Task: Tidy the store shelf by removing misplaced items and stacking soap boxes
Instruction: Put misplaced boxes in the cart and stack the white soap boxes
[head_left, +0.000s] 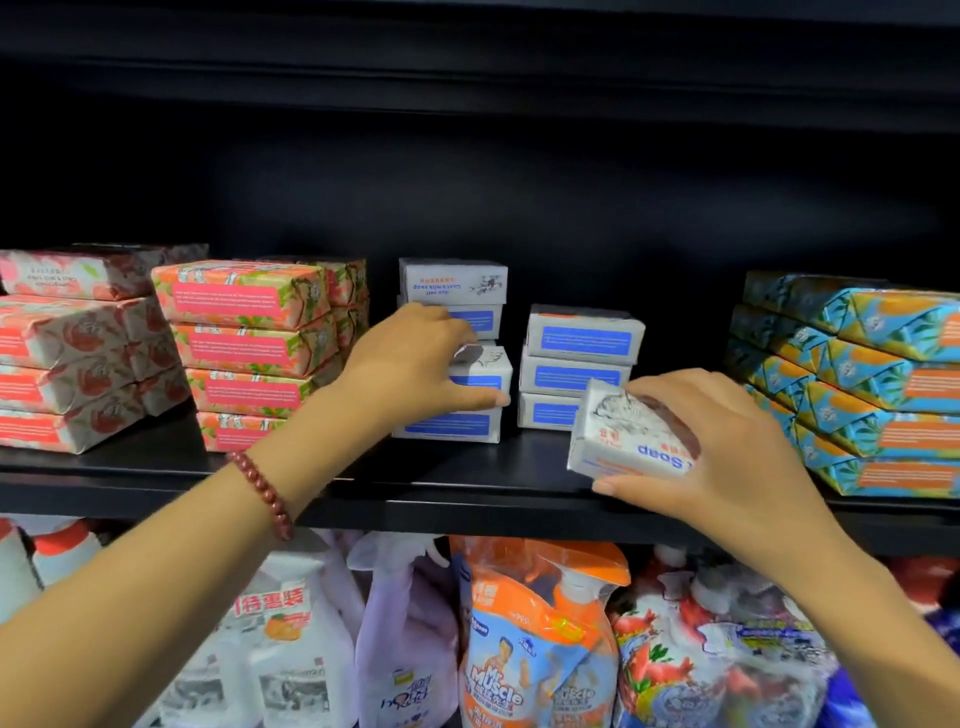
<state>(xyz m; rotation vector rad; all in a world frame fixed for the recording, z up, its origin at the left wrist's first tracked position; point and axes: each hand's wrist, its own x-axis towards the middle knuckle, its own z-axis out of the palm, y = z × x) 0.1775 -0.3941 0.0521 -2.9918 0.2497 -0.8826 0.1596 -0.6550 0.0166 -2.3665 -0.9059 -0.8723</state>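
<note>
Your left hand (415, 364) is closed on a stacked soap box (483, 368), white with a blue label. The fingers are curled over its top left edge and the thumb lies along its lower front edge, so the box is pinched between them. That box sits in the left white stack (453, 281), with two boxes above your fingers and one below your thumb. Just right of your thumb tip stands a second white stack (582, 358), three boxes high. Your right hand (727, 447) grips a loose soap box (623, 436), fingers spread across its top face and thumb tucked under its near edge. This box is tilted, with its printed face towards you, over the front of the black shelf (467, 467), near the second stack. Left of your left fingers are the pink-and-green boxes (244, 332), and beyond them the pale red boxes (67, 364). Right of your right fingers lie the blue-and-orange boxes (872, 384). A red bead bracelet (265, 491) circles your left wrist. Below both hands, on the lower shelf, stand spray bottles (291, 649) and an orange refill pouch (519, 649).
</note>
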